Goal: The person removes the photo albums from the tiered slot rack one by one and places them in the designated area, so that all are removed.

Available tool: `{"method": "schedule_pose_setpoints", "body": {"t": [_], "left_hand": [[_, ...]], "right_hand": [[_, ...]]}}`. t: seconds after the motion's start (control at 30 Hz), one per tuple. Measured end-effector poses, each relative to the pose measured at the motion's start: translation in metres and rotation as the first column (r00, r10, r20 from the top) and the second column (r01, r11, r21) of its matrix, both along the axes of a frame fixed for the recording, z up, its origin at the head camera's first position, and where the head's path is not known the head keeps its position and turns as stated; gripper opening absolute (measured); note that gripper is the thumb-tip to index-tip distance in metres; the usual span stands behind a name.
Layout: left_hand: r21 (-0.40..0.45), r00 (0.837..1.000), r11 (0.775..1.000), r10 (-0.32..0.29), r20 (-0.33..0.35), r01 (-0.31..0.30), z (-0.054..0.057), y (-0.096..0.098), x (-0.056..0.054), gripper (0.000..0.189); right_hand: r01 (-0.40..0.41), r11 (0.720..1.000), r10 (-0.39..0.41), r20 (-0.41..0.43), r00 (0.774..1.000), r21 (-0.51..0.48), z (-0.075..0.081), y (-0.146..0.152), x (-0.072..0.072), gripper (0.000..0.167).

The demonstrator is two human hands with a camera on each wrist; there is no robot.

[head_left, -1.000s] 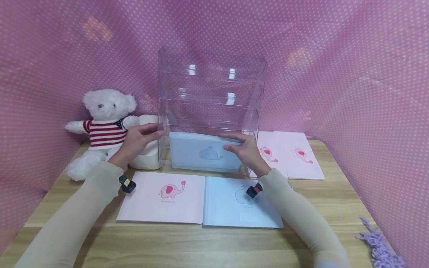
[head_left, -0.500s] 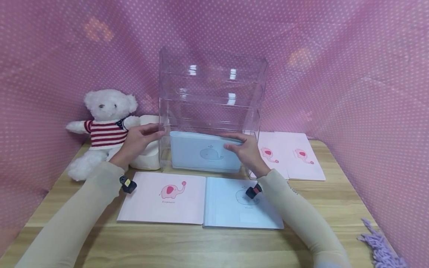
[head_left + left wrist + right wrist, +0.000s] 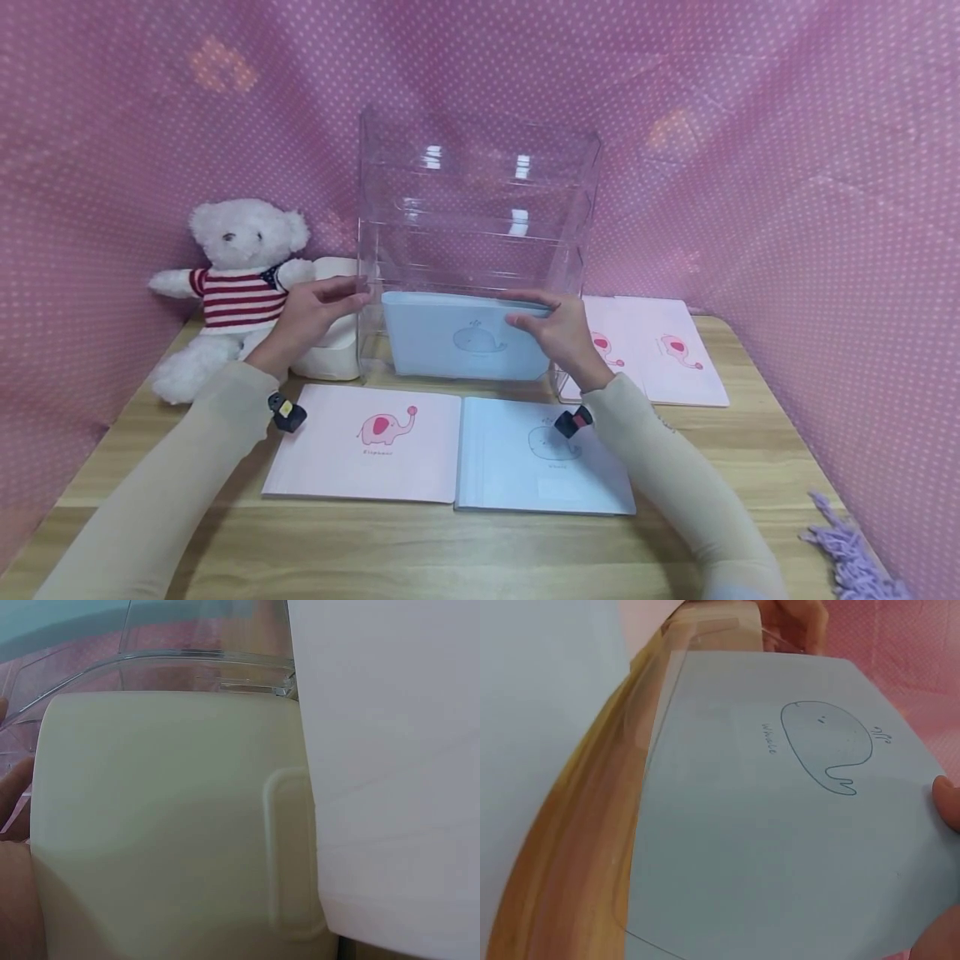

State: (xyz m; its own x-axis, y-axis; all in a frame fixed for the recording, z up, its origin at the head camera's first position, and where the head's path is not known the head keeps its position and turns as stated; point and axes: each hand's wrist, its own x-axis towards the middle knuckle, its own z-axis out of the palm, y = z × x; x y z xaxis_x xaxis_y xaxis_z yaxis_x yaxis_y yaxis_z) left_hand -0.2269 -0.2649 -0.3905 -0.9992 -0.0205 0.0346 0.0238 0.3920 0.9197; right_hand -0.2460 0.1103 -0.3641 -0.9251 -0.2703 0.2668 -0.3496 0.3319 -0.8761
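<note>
A blue notebook [image 3: 435, 333] with a whale drawing stands upright on its long side in the lowest level of a clear acrylic rack [image 3: 480, 225]. My right hand [image 3: 561, 332] pinches its upper right edge, thumb on the whale cover, fingers behind. In the right wrist view the whale cover [image 3: 780, 825] fills much of the picture. My left hand [image 3: 311, 321] grips the rack's left side wall between thumb and fingers. In the left wrist view only a bit of that hand [image 3: 15, 900] shows at the left border, beside a cream plastic box [image 3: 165, 810].
A pink elephant notebook [image 3: 337, 450] and another blue whale notebook [image 3: 495, 475] lie flat in front of the rack. Two more pink notebooks [image 3: 648, 375] lie at its right. A white teddy bear [image 3: 243, 242] sits at the left. Purple fringe [image 3: 855, 546] hangs over the right edge.
My right hand and the blue notebook have shifted slightly to the right and up, the lower edge rising a little. My left hand stays on the rack.
</note>
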Motion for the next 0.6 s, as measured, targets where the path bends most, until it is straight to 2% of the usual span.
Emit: {"method": "schedule_pose_setpoints", "body": {"t": [0.2, 0.43, 0.6], "left_hand": [[-0.023, 1.000, 1.000, 0.013, 0.007, -0.013, 0.000, 0.000, 0.000, 0.058], [-0.018, 1.000, 1.000, 0.013, 0.015, -0.013, 0.000, 0.000, 0.000, 0.061], [-0.023, 1.000, 1.000, 0.011, 0.019, -0.010, 0.001, 0.000, 0.000, 0.062]], "right_hand": [[0.002, 1.000, -0.003, -0.049, 0.999, -0.013, 0.006, 0.006, 0.001, 0.033], [0.048, 0.999, -0.049, -0.077, 0.996, -0.016, 0.023, 0.016, 0.005, 0.032], [0.053, 0.996, -0.060, -0.105, 0.993, -0.074, 0.035, 0.028, 0.012, 0.032]]}}
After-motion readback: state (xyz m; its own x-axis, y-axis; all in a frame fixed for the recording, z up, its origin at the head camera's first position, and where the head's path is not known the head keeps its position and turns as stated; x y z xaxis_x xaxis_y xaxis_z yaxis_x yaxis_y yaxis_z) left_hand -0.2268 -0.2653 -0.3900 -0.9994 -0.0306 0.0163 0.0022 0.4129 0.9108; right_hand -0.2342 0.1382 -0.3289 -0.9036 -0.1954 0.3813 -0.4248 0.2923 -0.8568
